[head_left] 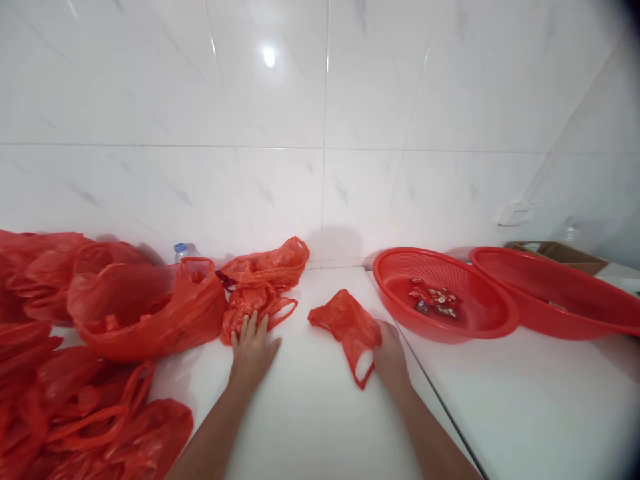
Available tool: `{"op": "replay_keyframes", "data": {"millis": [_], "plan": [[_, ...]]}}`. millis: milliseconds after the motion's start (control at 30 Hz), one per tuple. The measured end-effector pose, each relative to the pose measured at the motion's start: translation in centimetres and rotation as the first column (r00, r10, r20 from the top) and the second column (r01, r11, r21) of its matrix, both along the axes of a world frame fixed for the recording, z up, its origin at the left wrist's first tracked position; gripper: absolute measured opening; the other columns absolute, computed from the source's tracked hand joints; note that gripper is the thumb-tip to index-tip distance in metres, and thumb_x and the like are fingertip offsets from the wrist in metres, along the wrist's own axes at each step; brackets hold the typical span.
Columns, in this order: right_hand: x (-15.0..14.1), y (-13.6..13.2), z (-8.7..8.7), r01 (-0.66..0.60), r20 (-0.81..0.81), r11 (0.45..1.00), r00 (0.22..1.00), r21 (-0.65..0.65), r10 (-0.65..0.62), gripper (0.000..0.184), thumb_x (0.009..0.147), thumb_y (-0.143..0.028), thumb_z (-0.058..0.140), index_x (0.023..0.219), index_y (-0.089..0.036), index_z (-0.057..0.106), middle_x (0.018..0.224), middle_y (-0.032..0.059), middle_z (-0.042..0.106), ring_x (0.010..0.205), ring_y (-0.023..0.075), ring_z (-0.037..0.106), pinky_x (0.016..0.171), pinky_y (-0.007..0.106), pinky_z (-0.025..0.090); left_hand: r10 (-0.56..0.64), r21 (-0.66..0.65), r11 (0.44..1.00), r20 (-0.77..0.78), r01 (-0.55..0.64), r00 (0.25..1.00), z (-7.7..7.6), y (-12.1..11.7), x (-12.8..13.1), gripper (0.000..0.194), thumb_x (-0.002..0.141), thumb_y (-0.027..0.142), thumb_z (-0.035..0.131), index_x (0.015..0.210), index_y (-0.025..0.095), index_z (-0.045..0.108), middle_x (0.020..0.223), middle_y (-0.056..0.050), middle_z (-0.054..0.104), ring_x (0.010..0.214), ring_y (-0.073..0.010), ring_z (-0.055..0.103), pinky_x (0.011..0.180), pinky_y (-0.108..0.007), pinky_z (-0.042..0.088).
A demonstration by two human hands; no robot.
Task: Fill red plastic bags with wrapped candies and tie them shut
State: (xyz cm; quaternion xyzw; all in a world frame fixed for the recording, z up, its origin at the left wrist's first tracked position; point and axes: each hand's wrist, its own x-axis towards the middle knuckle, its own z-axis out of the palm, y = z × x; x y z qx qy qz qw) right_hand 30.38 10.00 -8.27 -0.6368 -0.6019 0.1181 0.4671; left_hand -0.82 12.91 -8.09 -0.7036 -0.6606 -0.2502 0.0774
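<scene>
My left hand lies flat on the white table with its fingers stretched out, the fingertips touching a crumpled red plastic bag. My right hand is closed on another small red plastic bag, gripping it near its handle while the rest of the bag rests on the table. Just right of that hand stands a red plastic basket holding a few small wrapped items.
A large heap of red plastic bags fills the left side, with a bottle cap showing behind. A second red basket and a cardboard box sit at the right. A white tiled wall backs the table.
</scene>
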Motion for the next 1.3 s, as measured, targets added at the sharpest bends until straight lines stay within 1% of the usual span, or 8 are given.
{"op": "replay_keyframes", "data": {"millis": [233, 367, 533, 667, 833, 967, 1100, 1300], "plan": [[1.0, -1.8, 1.2, -0.121, -0.311, 0.983, 0.948, -0.139, 0.073, 0.036, 0.068, -0.016, 0.037, 0.091, -0.02, 0.064, 0.092, 0.0027, 0.066, 0.087, 0.0196, 0.059, 0.08, 0.03, 0.045, -0.333, 0.347, 0.877, -0.061, 0.333, 0.941, 2.2, -3.3, 3.6, 0.05, 0.082, 0.042, 0.057, 0.126, 0.02, 0.048, 0.142, -0.017, 0.036, 0.135, -0.0332, 0.026, 0.108, -0.056, 0.019], [0.5, -2.2, 2.1, -0.255, -0.464, 0.957, 0.87, -0.138, 0.166, 0.027, 0.068, -0.02, 0.039, 0.08, -0.02, 0.063, 0.076, 0.0002, 0.065, 0.073, 0.0178, 0.058, 0.066, 0.026, 0.044, -0.546, 0.254, 0.809, -0.007, 0.53, 0.838, 2.3, -5.6, 7.5, 0.076, 0.069, 0.047, 0.07, 0.132, 0.019, 0.04, 0.143, -0.019, 0.033, 0.132, -0.0345, 0.03, 0.105, -0.051, 0.029], [0.5, -2.3, 3.2, -0.348, -0.595, 0.928, 0.776, -0.129, 0.208, 0.015, 0.069, -0.025, 0.046, 0.074, -0.019, 0.059, 0.067, -0.0013, 0.06, 0.063, 0.0153, 0.055, 0.06, 0.024, 0.042, -0.415, 0.033, 0.89, 0.473, 0.455, 0.777, 1.9, -5.8, 9.1, 0.021, 0.083, 0.03, 0.05, 0.1, 0.022, 0.059, 0.1, -0.005, 0.063, 0.092, -0.0196, 0.059, 0.082, -0.033, 0.047], [1.6, -1.8, 3.2, -0.251, -0.632, 0.958, 0.767, -0.139, 0.11, 0.025, 0.071, -0.04, 0.056, 0.084, -0.019, 0.057, 0.068, -0.0012, 0.06, 0.061, 0.0158, 0.056, 0.06, 0.027, 0.045, -0.134, -0.069, 0.948, 0.797, 0.31, 0.589, 2.0, -5.3, 7.6, 0.025, 0.084, 0.04, 0.048, 0.074, 0.019, 0.057, 0.067, 0.002, 0.055, 0.063, -0.0141, 0.051, 0.06, -0.024, 0.042], [2.8, -1.7, 3.6, -0.027, -0.53, 0.99, 0.846, -0.137, -0.051, 0.032, 0.069, -0.044, 0.063, 0.089, -0.019, 0.06, 0.08, 0.0026, 0.061, 0.075, 0.0197, 0.057, 0.073, 0.034, 0.045, -0.047, -0.05, 0.977, 0.899, 0.209, 0.434, 2.5, -5.1, 6.1, 0.029, 0.081, 0.047, 0.053, 0.074, 0.018, 0.055, 0.066, 0.003, 0.049, 0.063, -0.0127, 0.045, 0.061, -0.022, 0.039], [1.3, -3.2, 5.3, 0.139, -0.177, 0.976, 0.978, 0.165, -0.11, 0.021, 0.078, -0.034, 0.057, 0.093, -0.019, 0.061, 0.095, 0.007, 0.06, 0.094, 0.0224, 0.053, 0.087, 0.038, 0.041, -0.044, -0.032, 0.983, 0.915, 0.181, 0.4, 2.7, -5.2, 5.9, 0.028, 0.08, 0.046, 0.054, 0.076, 0.018, 0.056, 0.068, 0.003, 0.051, 0.064, -0.0128, 0.046, 0.061, -0.022, 0.039], [-2.9, -5.0, 6.2, -0.191, 0.16, 0.925, 0.977, 0.33, 0.144, 0.016, 0.087, -0.022, 0.048, 0.094, -0.021, 0.061, 0.093, 0.0063, 0.063, 0.091, 0.0189, 0.056, 0.084, 0.035, 0.044, -0.045, -0.035, 0.975, 0.938, 0.221, 0.345, 2.7, -5.6, 6.7, 0.027, 0.08, 0.045, 0.056, 0.079, 0.018, 0.059, 0.071, 0.002, 0.056, 0.067, -0.0134, 0.05, 0.063, -0.023, 0.041], [-5.6, -4.6, 4.4, -0.355, 0.186, 0.935, 0.917, -0.029, 0.354, 0.023, 0.09, -0.028, 0.042, 0.088, -0.023, 0.065, 0.083, 0.0045, 0.067, 0.08, 0.0201, 0.061, 0.075, 0.035, 0.046, -0.064, 0.045, 0.916, 0.997, 0.399, 0.034, 3.8, -6.5, 7.5, 0.024, 0.079, 0.041, 0.061, 0.083, 0.018, 0.059, 0.07, 0.002, 0.057, 0.064, -0.0113, 0.052, 0.06, -0.021, 0.043]]}}
